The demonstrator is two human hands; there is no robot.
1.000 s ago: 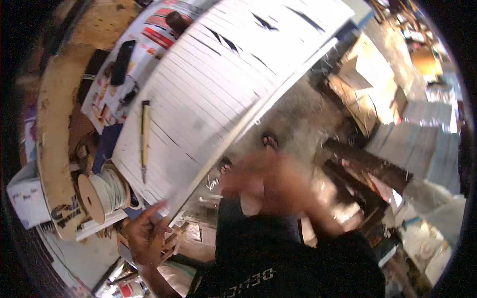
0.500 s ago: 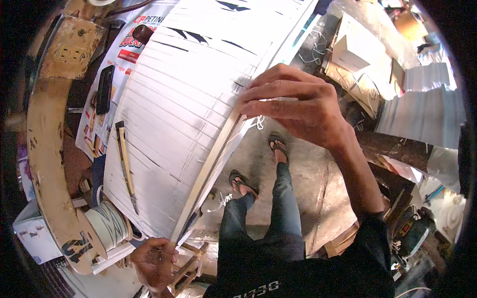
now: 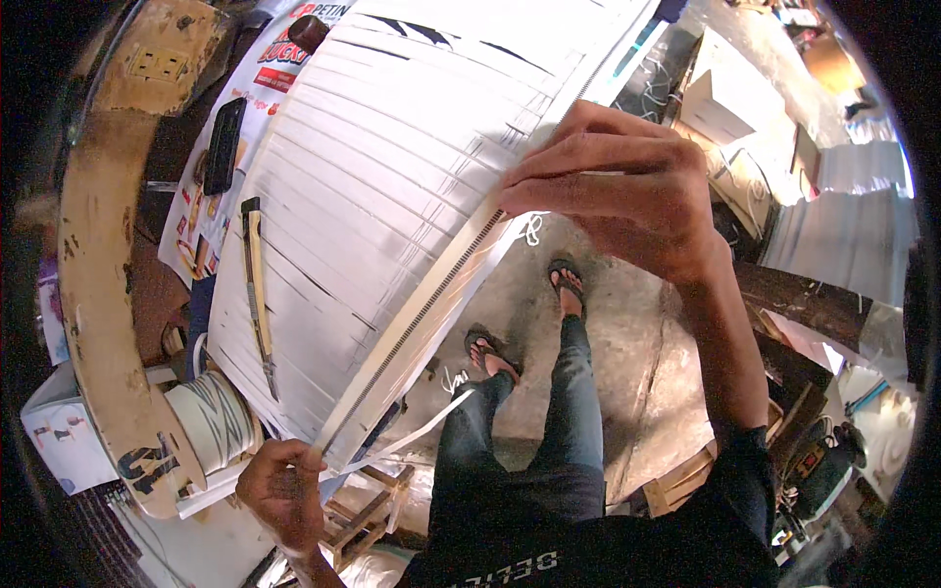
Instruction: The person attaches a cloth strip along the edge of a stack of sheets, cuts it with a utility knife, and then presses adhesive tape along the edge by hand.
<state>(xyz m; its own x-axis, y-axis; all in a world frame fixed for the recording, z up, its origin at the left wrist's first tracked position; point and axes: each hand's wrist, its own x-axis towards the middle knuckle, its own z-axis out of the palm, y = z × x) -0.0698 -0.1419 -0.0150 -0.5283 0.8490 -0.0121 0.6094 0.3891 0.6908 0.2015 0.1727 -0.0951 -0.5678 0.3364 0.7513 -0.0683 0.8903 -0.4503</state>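
Note:
A large white sheet (image 3: 392, 167) scored with many parallel slits lies at a slant before me. Along its right edge runs a long cream strip (image 3: 412, 318) with a row of dark ticks, like a tape measure. My left hand (image 3: 284, 493) pinches the strip's lower end at the sheet's near corner. Farther up, my right hand (image 3: 632, 191) has its fingers pressed together on the strip at the sheet's edge; its fingertips partly cover it. A utility knife (image 3: 256, 294) with a yellowish handle rests on the sheet, left of the strip.
Left of the sheet are a black phone (image 3: 224, 147), a spool of pale cord (image 3: 211, 421) and a worn wooden frame (image 3: 103, 225). A white box (image 3: 730, 93) stands at upper right. Below, a small wooden stool (image 3: 368, 514) stands near my legs. A thin white strip (image 3: 421, 431) hangs loose.
The view has shifted, so sheet and knife sit differently in the picture. My left hand appears higher against the strip's end, and a loose white strip now shows beside it. Both hands keep their hold.

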